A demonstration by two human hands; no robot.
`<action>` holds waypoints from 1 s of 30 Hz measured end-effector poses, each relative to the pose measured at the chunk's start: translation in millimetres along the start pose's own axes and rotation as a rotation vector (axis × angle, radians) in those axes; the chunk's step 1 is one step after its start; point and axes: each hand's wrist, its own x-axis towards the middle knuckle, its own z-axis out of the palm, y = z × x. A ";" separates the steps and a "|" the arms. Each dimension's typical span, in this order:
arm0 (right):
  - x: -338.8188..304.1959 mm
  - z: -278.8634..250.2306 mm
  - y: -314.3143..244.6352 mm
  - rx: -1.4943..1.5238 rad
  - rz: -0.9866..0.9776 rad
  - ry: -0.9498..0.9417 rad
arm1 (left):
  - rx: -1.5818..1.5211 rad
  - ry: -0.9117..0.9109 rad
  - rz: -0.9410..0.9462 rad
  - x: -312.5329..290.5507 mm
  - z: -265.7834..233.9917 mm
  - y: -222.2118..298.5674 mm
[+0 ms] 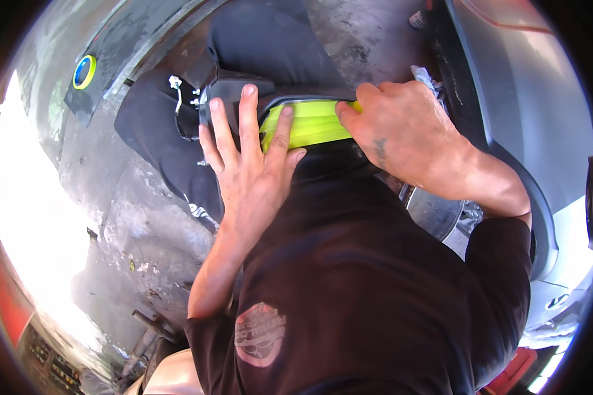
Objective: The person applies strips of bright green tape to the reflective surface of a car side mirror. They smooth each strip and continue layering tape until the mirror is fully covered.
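Yellow-green tape (pixel 316 126) lies across a black part (pixel 240 84) over the dark trousers (pixel 153 125), best smoothed with the left hand (pixel 254 181), fingers spread, while the right hand (pixel 408 125), pinching its right end, tensions it evenly.

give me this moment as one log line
left hand: open, spread on black part and yellow-green tape | right hand: curled at tape's right end | tape roll: on dark sheet, left
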 end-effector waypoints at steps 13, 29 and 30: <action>-41.8 -14.7 6.6 0.215 -0.069 0.160 | 0.036 -0.031 0.023 -3.4 7.0 -9.2; -3.7 -15.6 14.3 0.042 0.054 -0.195 | 0.146 0.097 0.252 11.0 7.4 9.4; -2.2 -14.9 14.4 0.042 0.057 -0.198 | 0.144 0.095 0.264 12.0 9.4 10.9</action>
